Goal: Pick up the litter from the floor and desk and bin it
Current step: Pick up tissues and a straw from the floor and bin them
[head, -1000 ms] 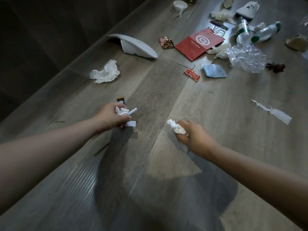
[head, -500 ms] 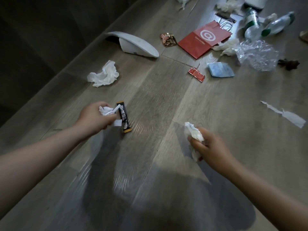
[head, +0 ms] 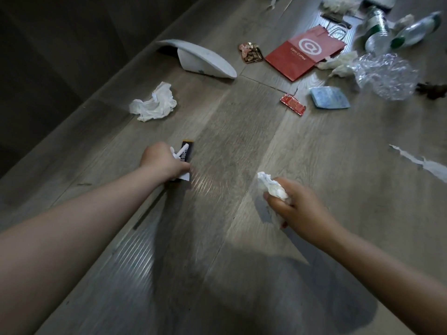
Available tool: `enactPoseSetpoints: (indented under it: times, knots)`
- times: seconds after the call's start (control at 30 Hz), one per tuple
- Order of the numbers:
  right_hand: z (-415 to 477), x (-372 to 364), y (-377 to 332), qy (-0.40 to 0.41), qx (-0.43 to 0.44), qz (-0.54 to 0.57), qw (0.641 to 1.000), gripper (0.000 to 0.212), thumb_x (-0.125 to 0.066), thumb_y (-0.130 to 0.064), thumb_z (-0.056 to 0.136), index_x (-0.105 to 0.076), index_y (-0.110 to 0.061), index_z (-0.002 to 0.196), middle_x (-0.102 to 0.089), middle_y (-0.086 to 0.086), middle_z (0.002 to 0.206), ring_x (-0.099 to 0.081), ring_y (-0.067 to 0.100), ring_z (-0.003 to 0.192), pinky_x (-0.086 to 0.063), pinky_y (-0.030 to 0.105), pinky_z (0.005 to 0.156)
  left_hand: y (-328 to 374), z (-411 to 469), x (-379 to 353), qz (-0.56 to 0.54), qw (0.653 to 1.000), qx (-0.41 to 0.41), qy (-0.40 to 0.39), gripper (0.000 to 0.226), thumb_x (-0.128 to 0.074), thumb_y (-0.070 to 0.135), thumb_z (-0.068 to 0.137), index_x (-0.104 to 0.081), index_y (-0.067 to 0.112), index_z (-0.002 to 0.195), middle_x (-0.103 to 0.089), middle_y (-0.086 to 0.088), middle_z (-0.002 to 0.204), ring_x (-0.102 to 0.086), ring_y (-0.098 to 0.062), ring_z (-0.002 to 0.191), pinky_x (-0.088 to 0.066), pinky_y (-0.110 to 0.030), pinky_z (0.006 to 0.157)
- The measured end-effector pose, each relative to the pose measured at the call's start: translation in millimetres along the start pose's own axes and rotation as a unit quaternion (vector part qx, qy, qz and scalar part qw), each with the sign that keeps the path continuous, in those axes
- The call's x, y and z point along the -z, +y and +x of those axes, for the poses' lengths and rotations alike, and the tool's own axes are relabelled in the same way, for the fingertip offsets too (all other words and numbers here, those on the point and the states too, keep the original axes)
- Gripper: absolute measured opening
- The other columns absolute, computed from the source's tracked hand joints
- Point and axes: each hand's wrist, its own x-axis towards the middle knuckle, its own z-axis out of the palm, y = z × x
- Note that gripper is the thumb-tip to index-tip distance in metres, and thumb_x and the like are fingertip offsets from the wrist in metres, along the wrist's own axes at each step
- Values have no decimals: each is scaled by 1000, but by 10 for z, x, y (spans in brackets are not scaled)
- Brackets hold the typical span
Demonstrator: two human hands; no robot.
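Observation:
My left hand point(head: 162, 163) grips small white paper scraps point(head: 178, 153) and reaches down over a black sachet point(head: 186, 151) lying on the wooden floor; whether its fingers pinch the sachet cannot be told. My right hand point(head: 297, 209) holds a crumpled white tissue point(head: 271, 186) just above the floor. More litter lies ahead: a crumpled white tissue point(head: 154, 102), a small red wrapper point(head: 292, 107), a pale blue packet point(head: 329, 97), a red paper bag point(head: 305, 52) and a torn white paper strip point(head: 422, 163).
A white curved plastic piece point(head: 205, 61) lies near the dark wall point(head: 48, 56) on the left. A brown foil wrapper point(head: 251, 52), crumpled clear plastic point(head: 384, 74), plastic bottles point(head: 377, 30) and more tissues point(head: 338, 64) crowd the far right. No bin is in view.
My left hand has moved onto the black sachet, covering its lower half. My right hand has lifted its tissue off the floor and drawn back toward me.

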Motion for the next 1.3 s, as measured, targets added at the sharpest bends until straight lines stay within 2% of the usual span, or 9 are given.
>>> enactPoseSetpoints:
  times: [0.1, 0.3, 0.43, 0.53, 0.67, 0.87, 1.0, 1.17, 1.3]
  knots:
    - [-21, 63, -2, 4, -13, 1, 1000, 19, -56, -17, 95, -53, -10, 77, -54, -1, 65, -52, 9, 54, -46, 28, 48, 2, -40, 13, -59, 998, 22, -23, 26, -67, 24, 73, -47, 12, 62, -45, -2, 61, -44, -18, 54, -29, -26, 46]
    - [-122, 276, -160, 38, -43, 51, 997, 24, -56, -17, 95, -52, -17, 71, -50, -7, 61, -50, 3, 49, -43, 17, 45, 97, -325, 218, -289, 951, 22, -111, 26, -74, 23, 64, -54, 11, 75, -49, -6, 66, -46, -20, 56, -36, -26, 48]
    - [-444, 448, -472, 68, -93, 102, 988, 14, -54, -15, 96, -60, -8, 85, -56, 2, 65, -57, 11, 53, -51, 28, 44, 214, -886, 644, -353, 923, 3, -154, 19, -73, 15, 65, -56, 9, 72, -48, -7, 58, -40, -16, 48, -29, -19, 40]
    - [-912, 767, -1073, 113, -170, 167, 964, 16, -54, -13, 96, -59, -9, 80, -59, 10, 67, -58, 15, 55, -50, 28, 44, 464, -1597, 1300, -385, 904, 33, -183, 17, -71, 16, 65, -59, 9, 75, -63, -18, 74, -43, -17, 53, -27, -17, 39]
    - [-1135, 861, -1369, 171, -235, 206, 934, 15, -54, -14, 95, -60, -3, 87, -60, 13, 68, -60, 16, 59, -51, 28, 47, 718, -2040, 1626, -406, 891, 32, -201, 23, -59, 18, 61, -62, 8, 81, -75, -10, 90, -46, -16, 55, -27, -19, 44]
    - [-1822, 2172, -2935, 217, -259, 249, 908, 13, -56, -14, 94, -62, -21, 85, -64, 2, 75, -63, 5, 64, -51, 22, 49, 1562, -3157, 3190, -402, 887, 49, -221, 19, -67, 22, 58, -55, 14, 69, -69, -27, 90, -56, -27, 70, -32, -28, 55]
    - [-2189, 3256, -3926, 260, -244, 250, 900, 11, -57, -16, 95, -63, -22, 88, -65, 2, 78, -64, 14, 70, -56, 40, 55, 2305, -3803, 4201, -382, 895, 19, -230, 21, -75, 8, 73, -55, 13, 66, -58, -4, 53, -50, -14, 49, -35, -25, 50]
    - [-2665, 4488, -5208, 325, -201, 231, 895, 12, -57, -21, 95, -63, -31, 91, -67, -7, 77, -67, 11, 74, -58, 37, 56, 3293, -4559, 5512, -388, 895, -58, -212, 17, -73, 9, 78, -58, 16, 74, -57, -4, 64, -49, -15, 56, -40, -23, 48]
    - [-3088, 5171, -6169, 381, -164, 216, 884, 9, -58, -21, 94, -64, -28, 92, -68, 0, 81, -68, 13, 74, -58, 33, 55, 3791, -5032, 6378, -409, 866, -145, -248, 13, -73, 11, 74, -63, 18, 73, -59, -13, 68, -50, -22, 65, -37, -27, 52]
